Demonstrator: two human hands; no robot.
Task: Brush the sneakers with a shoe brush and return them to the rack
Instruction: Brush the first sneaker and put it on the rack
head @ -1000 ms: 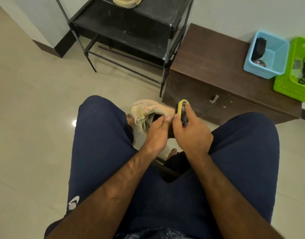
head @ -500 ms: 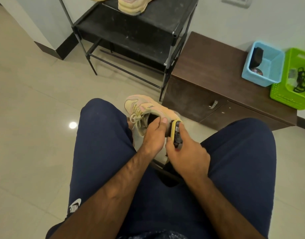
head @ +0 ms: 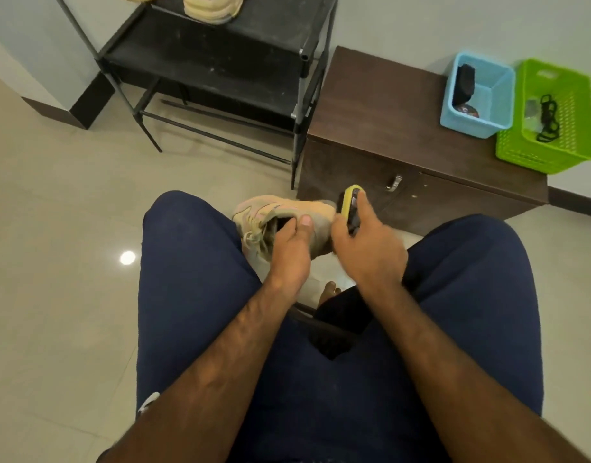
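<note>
Sneaker [head: 270, 212] is up between the knees, left hand [head: 290, 248] hooked into its collar, thumb outside. Right hand [head: 371, 248] is wrapped round the brush [head: 349, 202] at the heel. Looks light and squishy, so I'd say the collar's the firmest place to grab.

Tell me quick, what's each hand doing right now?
Left hand: holding the beige lace-up sneaker by its collar.
Right hand: gripping the yellow-backed shoe brush.

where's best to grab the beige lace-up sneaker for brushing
By the collar, from above: the beige lace-up sneaker lies with its opening facing up, so fingers hook inside with the thumb outside, as the left hand does. That probably leaves the heel side clear for the yellow-backed brush.
</note>
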